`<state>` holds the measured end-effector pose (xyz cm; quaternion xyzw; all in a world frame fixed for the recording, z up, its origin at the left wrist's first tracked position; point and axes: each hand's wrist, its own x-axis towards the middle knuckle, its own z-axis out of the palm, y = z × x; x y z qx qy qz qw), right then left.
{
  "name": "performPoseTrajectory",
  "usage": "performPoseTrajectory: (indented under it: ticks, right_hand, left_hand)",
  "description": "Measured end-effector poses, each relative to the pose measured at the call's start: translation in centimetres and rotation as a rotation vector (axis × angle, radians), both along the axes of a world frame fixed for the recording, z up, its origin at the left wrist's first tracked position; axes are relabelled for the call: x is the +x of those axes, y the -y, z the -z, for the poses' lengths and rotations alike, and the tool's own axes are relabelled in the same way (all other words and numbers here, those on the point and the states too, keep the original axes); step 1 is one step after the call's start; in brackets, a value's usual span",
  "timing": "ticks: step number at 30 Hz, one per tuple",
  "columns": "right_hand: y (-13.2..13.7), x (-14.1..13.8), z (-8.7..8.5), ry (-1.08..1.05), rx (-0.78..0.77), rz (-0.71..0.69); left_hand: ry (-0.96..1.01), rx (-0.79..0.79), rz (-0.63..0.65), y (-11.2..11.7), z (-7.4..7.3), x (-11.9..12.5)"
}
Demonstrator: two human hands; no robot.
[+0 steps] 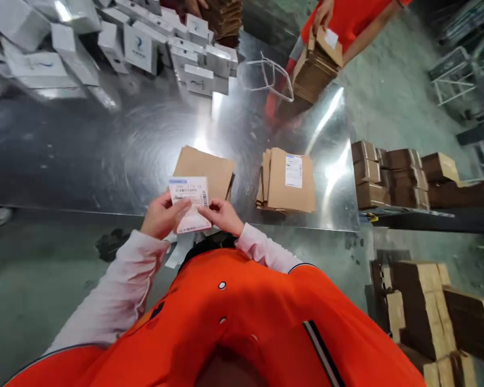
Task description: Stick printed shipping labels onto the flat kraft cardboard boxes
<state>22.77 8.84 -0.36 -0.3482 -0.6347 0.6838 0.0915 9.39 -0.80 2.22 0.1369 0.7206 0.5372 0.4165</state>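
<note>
A stack of white printed shipping labels (191, 201) is held at the table's front edge. My left hand (164, 214) pinches its left side, thumb on top. At the right side of the labels, my right hand (222, 215) has its fingers closed on the edge. Just behind them lies a pile of flat brown cardboard (207, 167), partly covered by the labels. To the right sits another pile of flat cardboard (280, 188), with a white label (293, 171) stuck on its top piece. A white paper strip (180, 252) hangs below my hands.
Many white boxes (141, 48) crowd the back left of the metal table (105, 145). Across the table a person in red (357, 24) handles folded cardboard (317, 67). A bent white strap (270, 75) lies nearby. Brown cartons (391, 172) are stacked at the right.
</note>
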Motion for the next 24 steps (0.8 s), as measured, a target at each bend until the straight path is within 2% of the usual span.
performPoseTrajectory:
  ticks: [2,5,7,9,13,16,21,24]
  right_hand:
    - [-0.5,-0.4,-0.6,0.014,0.088,-0.014]
    - [-2.7,-1.3,-2.1,0.076,0.362,0.021]
    - [-3.6,-2.0,-2.8,0.126,0.493,-0.06]
    - [-3.8,-2.5,-2.9,0.175,0.553,-0.108]
    - [-3.6,-3.5,-2.2,0.238,0.622,-0.073]
    - [-4.2,-4.6,-1.3,0.272,0.572,-0.086]
    - [-5.5,-5.7,0.3,0.259,0.245,-0.134]
    - [-5.2,-5.6,0.6,0.235,0.247,-0.066]
  left_hand:
    - [-0.021,0.003,-0.085,0.1,0.1,-0.2]
    - [0.021,0.013,-0.064,0.1,0.6,0.2]
    - [0.037,-0.009,-0.087,0.1,1.3,0.6]
    - [0.035,-0.045,-0.128,0.0,2.2,0.9]
    - [0.059,-0.048,-0.17,-0.7,4.3,0.5]
    - [0.099,-0.006,-0.155,-1.4,5.3,-0.4]
    - [0.08,-0.001,-0.155,-1.6,5.6,-1.6]
    - [0.082,0.002,-0.109,-1.5,5.9,-2.0]
